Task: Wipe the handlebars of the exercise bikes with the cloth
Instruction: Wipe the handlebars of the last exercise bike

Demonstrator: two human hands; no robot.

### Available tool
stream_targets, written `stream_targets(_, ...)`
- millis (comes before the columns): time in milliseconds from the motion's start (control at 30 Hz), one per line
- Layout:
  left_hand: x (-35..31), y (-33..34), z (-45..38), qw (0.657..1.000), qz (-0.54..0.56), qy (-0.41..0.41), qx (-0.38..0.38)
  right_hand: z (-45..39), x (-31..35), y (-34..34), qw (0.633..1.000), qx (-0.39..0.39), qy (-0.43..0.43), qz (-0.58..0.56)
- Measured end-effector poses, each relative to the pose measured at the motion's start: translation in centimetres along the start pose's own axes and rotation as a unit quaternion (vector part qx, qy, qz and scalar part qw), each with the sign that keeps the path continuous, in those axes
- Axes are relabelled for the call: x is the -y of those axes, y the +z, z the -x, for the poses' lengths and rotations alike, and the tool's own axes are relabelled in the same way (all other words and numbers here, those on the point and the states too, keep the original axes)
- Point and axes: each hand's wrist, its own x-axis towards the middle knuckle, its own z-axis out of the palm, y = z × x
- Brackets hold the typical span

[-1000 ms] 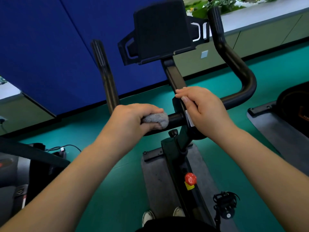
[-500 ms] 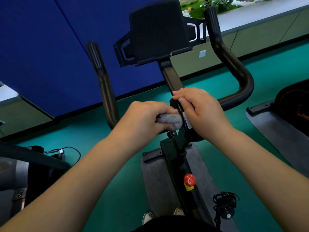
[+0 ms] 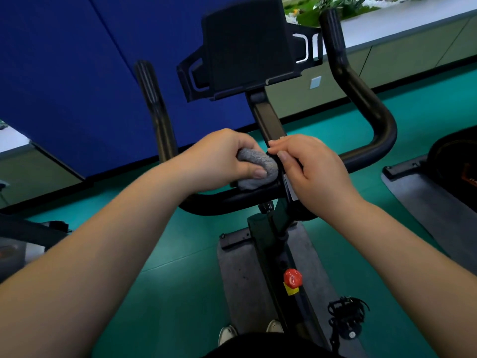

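at the bar's middle, left hand [image 3: 219, 161] clamps the cloth [image 3: 254, 169] on the handlebar [image 3: 232, 198]; right hand [image 3: 313, 174] loosely curled on the stem. best press firmly, sweeping outward.

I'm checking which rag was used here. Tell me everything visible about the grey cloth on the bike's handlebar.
The grey fuzzy cloth looks like soft, knitted or fleecy fabric, bunched into a rounded wad rather than spread flat. The left hand grips it, thumb across its front and fingers over its top, so only part shows. It is pressed onto the black padded handlebar just left of the centre stem. The right hand rests beside it on the stem; whether they touch is unclear.
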Motion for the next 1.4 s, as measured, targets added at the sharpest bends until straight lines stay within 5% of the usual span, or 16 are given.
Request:
stream_targets(200,3.0,-2.8,1.8,0.996,-0.014,-0.041,0.083,0.1,0.2,-0.1,1.000,0.011,0.007,-0.005)
stream_targets(433,1.3,0.3,-1.2,0.999,-0.006,-0.016,0.034,0.1,0.1,-0.1,1.000,0.008,0.007,-0.002)
stream_targets(633,3.9,-3.1,0.4,0.983,-0.052,-0.064,0.166,0.1,0.1,0.0,1.000,0.013,0.007,-0.008)
stream_targets(833,1.2,-0.2,-2.7,0.990,-0.084,-0.042,0.106,0.1,0.1,0.0,1.000,0.011,0.005,0.004)
stream_targets(933,1.9,-0.6,-2.7,0.988,-0.047,-0.053,0.136,0.1,0.2,-0.1,1.000,0.018,0.004,0.003)
stream_targets(1067,4.1,-4.0,-1.1,0.961,-0.135,-0.055,0.236,0.1,0.3,-0.1,1.000,0.022,0.008,0.000)
stream_targets(1267,3.9,-2.8,-1.7,0.968,-0.143,-0.037,0.201,0.1,0.6,-0.3,1.000,0.026,0.014,0.010)
stream_targets(1400,4.2,-3.9,-1.5,0.949,-0.198,-0.025,0.244,-0.1,1.0,-0.3,0.999,0.032,0.027,0.011)
